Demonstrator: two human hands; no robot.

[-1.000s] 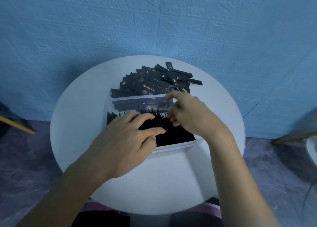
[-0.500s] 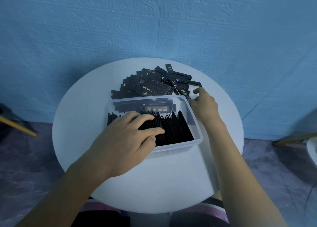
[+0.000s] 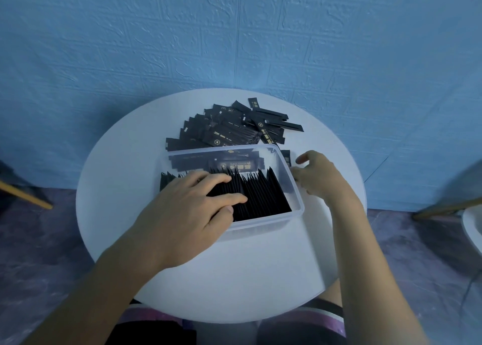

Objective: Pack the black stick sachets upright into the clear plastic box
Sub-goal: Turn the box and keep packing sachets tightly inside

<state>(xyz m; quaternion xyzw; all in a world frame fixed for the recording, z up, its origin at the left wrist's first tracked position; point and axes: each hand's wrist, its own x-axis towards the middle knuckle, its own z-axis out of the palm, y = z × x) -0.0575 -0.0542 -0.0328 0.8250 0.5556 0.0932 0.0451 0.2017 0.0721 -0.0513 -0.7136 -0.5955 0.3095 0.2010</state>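
Note:
A clear plastic box (image 3: 292,188) sits mid-table with a row of black stick sachets (image 3: 260,193) standing upright inside. My left hand (image 3: 190,209) lies flat on top of that row, fingers spread, pressing on the left and middle part. My right hand (image 3: 317,175) hovers just outside the box's right wall, fingers loosely apart and empty. A loose heap of black sachets (image 3: 232,128) lies flat on the table behind the box. One sachet (image 3: 286,156) lies by the box's far right corner, near my right fingertips.
The round white table (image 3: 208,279) stands against a blue textured wall (image 3: 234,31). A wooden chair leg (image 3: 23,194) shows at the left and another piece of furniture (image 3: 456,201) at the right. My lap is under the table's near edge.
My right hand left the box, reached toward the heap at the far right corner, then drew back slightly beside the right wall. My left hand stayed pressed on the upright row.

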